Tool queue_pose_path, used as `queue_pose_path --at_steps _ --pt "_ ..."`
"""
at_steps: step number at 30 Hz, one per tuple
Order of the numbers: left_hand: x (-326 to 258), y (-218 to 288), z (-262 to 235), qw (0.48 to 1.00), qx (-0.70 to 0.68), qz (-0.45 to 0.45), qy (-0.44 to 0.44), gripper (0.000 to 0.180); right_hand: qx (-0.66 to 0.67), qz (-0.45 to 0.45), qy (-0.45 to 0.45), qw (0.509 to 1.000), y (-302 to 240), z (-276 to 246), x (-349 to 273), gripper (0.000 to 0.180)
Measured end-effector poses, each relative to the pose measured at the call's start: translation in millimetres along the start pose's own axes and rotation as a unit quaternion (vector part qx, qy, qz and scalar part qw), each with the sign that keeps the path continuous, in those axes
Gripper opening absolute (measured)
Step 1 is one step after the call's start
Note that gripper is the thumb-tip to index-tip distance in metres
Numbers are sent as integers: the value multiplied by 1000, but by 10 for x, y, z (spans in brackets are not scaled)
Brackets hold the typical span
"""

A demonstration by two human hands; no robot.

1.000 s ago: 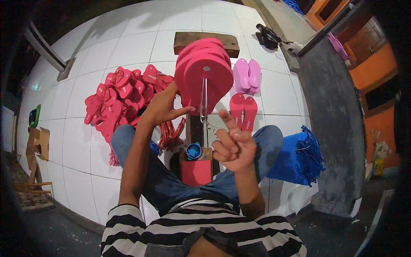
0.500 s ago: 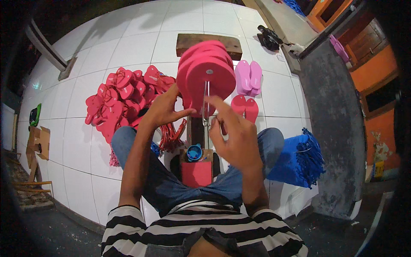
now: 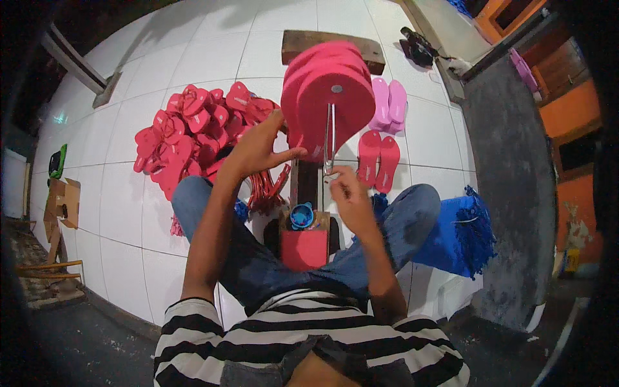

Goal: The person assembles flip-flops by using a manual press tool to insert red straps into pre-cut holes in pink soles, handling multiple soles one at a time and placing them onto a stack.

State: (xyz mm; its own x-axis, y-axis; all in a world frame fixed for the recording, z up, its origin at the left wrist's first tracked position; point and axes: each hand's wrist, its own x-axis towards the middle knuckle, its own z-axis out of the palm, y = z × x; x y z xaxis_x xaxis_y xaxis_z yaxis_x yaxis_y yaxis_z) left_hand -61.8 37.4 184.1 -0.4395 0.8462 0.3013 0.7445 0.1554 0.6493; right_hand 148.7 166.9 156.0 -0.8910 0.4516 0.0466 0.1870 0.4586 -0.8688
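The stack of red sandal soles stands tilted over the wooden beam, in front of the wooden block, around the middle of the tiled floor. The left hand holds this stack at its lower left side: the thumb lies along the edge, while the other fingers are partly hidden. The right hand has its fingers bent narrowly at the lower end of the long metal hook, which lies before the front sole; whether the fingers really grip it, I cannot tell. Nearer to the person, the blue cup is just beyond the red pad. Toward the left edge of the floor is a pile of red sandals, and toward the right edge are a lilac pair and a red pair. In my judgement, if the left hand loosens, the leaning soles could slide apart or turn. A pull of the hook to one side could tear the sole's hole or bend the metal, and a slip of the fingers could scratch them.
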Motion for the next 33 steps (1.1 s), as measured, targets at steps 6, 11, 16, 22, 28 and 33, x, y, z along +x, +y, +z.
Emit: queue_pose_path --at_steps 6,11,16,22,28,33 --pt "-36 78 -70 997 16 -57 -39 61 -285 24 -183 941 1404 1130 -555 47" --pt "-41 65 -62 998 21 -41 -32 60 -340 84 -237 906 1550 1356 -598 66" --pt "-48 72 -71 1000 -18 -7 -11 59 -355 47 -253 899 1451 1296 -650 68" --pt "-35 84 -77 999 -2 -16 -27 60 -372 35 -240 896 1448 1274 -648 56" --pt "-53 81 -67 999 19 -12 -31 63 234 101 -195 947 883 658 -360 45" --pt "-39 144 -111 997 25 -51 -52 62 603 12 -141 785 -557 -305 -54 40"
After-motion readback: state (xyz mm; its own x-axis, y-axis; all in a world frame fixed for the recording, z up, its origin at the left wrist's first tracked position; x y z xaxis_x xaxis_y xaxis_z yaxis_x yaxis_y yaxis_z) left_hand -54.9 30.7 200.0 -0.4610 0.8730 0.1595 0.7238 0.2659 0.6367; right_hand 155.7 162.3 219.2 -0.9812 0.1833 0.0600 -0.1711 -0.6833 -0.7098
